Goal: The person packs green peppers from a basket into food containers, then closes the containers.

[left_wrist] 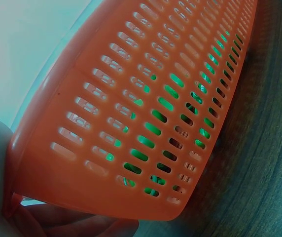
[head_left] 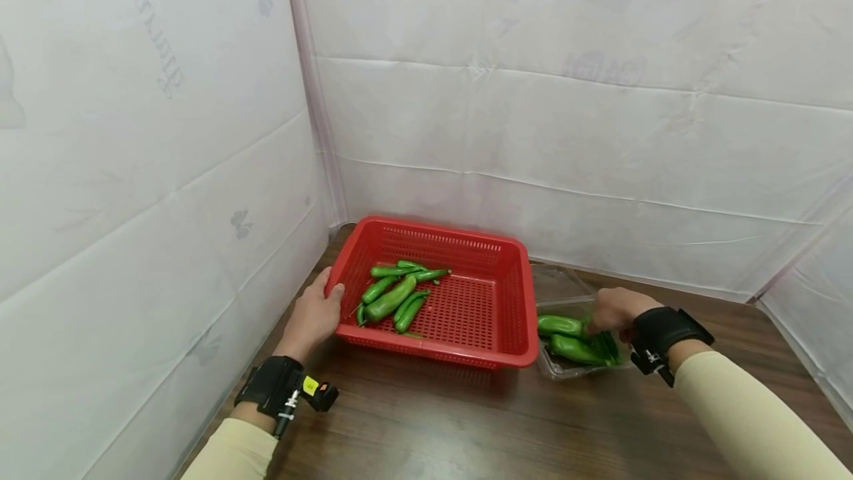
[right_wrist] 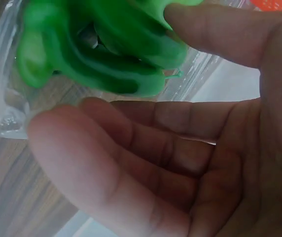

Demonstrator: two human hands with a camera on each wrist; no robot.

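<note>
White sheeting surrounds the wooden table [head_left: 466, 421]. The red basket [head_left: 466, 310] is gripped at its rim by the left hand [head_left: 313, 317]; green peppers [head_left: 573, 339] in the clear tray [head_left: 566, 295] are being reached by the right hand [head_left: 616, 310], fingers curled near them, not visibly clasped. One pepper is best pinched firmly.

Red plastic basket [head_left: 506, 295], glossy peppers [head_left: 389, 298], wood-grain table [head_left: 466, 421]

Dark wood table [head_left: 466, 421]: red basket [head_left: 493, 295], clear tray [head_left: 566, 370] side by side.

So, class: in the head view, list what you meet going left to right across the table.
Left hand → peppers in the basket → red basket → clear tray of peppers → right hand.
</note>
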